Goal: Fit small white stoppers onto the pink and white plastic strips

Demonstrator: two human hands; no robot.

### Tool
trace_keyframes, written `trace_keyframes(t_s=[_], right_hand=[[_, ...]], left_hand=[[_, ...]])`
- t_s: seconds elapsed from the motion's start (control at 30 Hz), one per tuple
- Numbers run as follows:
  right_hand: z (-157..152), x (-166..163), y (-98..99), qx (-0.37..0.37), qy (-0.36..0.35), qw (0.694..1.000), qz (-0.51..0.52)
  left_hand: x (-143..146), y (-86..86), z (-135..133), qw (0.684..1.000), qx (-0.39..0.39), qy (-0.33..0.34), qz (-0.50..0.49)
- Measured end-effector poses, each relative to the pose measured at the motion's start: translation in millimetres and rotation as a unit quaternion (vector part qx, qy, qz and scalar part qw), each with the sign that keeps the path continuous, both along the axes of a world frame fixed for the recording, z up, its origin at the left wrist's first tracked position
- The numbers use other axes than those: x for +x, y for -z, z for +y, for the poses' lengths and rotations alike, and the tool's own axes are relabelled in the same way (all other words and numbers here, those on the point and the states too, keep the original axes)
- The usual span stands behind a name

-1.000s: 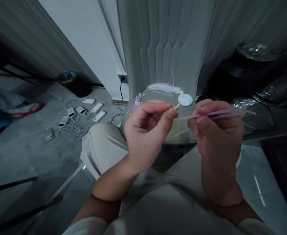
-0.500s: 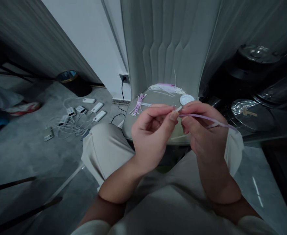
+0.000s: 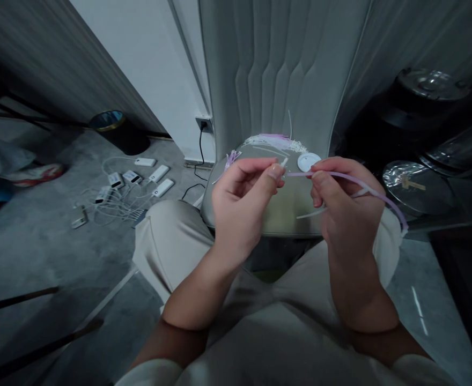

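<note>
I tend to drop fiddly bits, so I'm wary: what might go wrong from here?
The left hand pinches a small white piece that offers little to grip, so it might slip. The slender purple strip in the right hand bows in a curve and could twist if the hold loosens. The purple-and-white bundle lies near the left edge of the chair seat; a stray sweep could knock it off.

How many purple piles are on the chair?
2: a splayed bunch of thin purple and white strips at left on the grey padded seat, partly behind the left hand, and a longer heap of similar strips along the rear. The hand may hide more.
</note>
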State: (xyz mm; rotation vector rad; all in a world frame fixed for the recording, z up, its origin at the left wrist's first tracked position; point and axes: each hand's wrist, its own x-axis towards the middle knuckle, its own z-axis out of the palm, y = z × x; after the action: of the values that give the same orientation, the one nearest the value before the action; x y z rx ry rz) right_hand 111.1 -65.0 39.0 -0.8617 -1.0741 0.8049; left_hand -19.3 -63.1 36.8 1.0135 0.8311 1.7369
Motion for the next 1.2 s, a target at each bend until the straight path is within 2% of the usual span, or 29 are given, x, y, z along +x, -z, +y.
trace_keyframes(t_s=[0.2, 0.67, 0.87, 1.07, 1.2], right_hand=[[4.7, -0.5, 3.8, -0.025, -0.034, 0.999, -0.004], [11.9, 0.5, 11.8, -0.055, -0.065, 0.996, -0.012], [15.0, -7.1, 18.9, -0.073, -0.124, 0.987, 0.065], [15.8, -10.6, 17.4, -0.136, -0.185, 0.962, 0.146], [16.1, -12.6, 15.4, -0.163, -0.22, 0.94, 0.202]], left_hand=[[2.0, 0.2, 2.0, 0.998, -0.012, 0.04, -0.038], [4.2, 4.2, 6.5, 0.998, -0.007, 0.055, -0.043], [6.7, 8.5, 8.7, 0.998, -0.005, 0.048, -0.046], [10.6, 9.7, 8.9, 0.998, -0.01, 0.039, -0.047], [16.1, 11.7, 8.9, 0.996, -0.009, 0.064, -0.06]])
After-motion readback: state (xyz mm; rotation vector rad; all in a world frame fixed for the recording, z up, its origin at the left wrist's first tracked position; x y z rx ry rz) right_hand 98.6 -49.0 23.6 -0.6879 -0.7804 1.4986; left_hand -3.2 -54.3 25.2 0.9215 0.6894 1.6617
